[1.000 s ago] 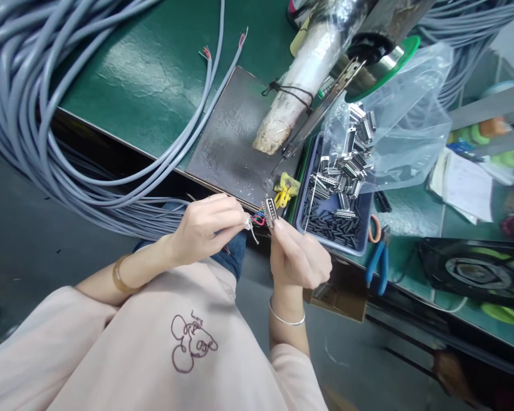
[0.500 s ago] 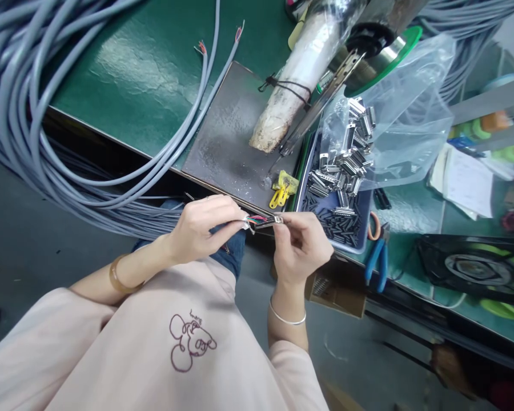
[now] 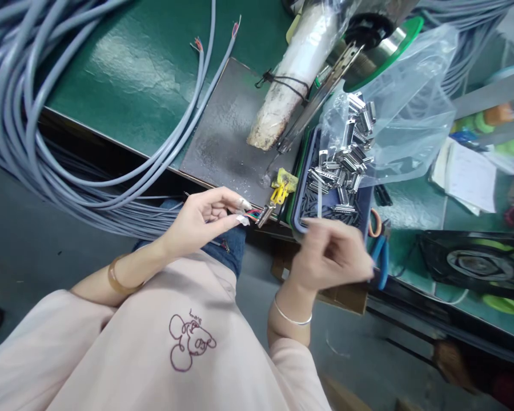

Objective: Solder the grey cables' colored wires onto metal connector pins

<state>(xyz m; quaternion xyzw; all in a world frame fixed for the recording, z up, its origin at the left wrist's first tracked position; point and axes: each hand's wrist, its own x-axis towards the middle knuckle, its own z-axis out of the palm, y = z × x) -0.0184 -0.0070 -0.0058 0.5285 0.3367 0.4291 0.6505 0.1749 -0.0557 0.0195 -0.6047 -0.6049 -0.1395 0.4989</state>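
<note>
My left hand (image 3: 203, 216) is closed on a bundle of thin coloured wires (image 3: 252, 214), with white material on its thumb and fingertip. A metal multi-pin connector (image 3: 264, 216) sits at the end of these wires, just past the fingertips. My right hand (image 3: 332, 251) is apart from the connector, at the near edge of the blue tray (image 3: 300, 228), and smeared by motion. A thin pale strip (image 3: 319, 197) rises from its fingertips over the tray; its kind is too blurred to tell. Loose connectors (image 3: 353, 160) and small black pieces (image 3: 346, 220) lie in the tray.
Grey cables (image 3: 38, 114) are coiled at left. A dark plate (image 3: 223, 114) carries yellow clips (image 3: 280, 193) under a white wrapped rod (image 3: 286, 80). A solder spool (image 3: 394, 54), clear bag (image 3: 415, 125), blue-handled pliers (image 3: 382, 257) and black fan (image 3: 475, 265) stand to the right.
My right hand has let go of the connector and moved right to the tray's edge. The connector has turned and now hangs from the wires at my left hand.
</note>
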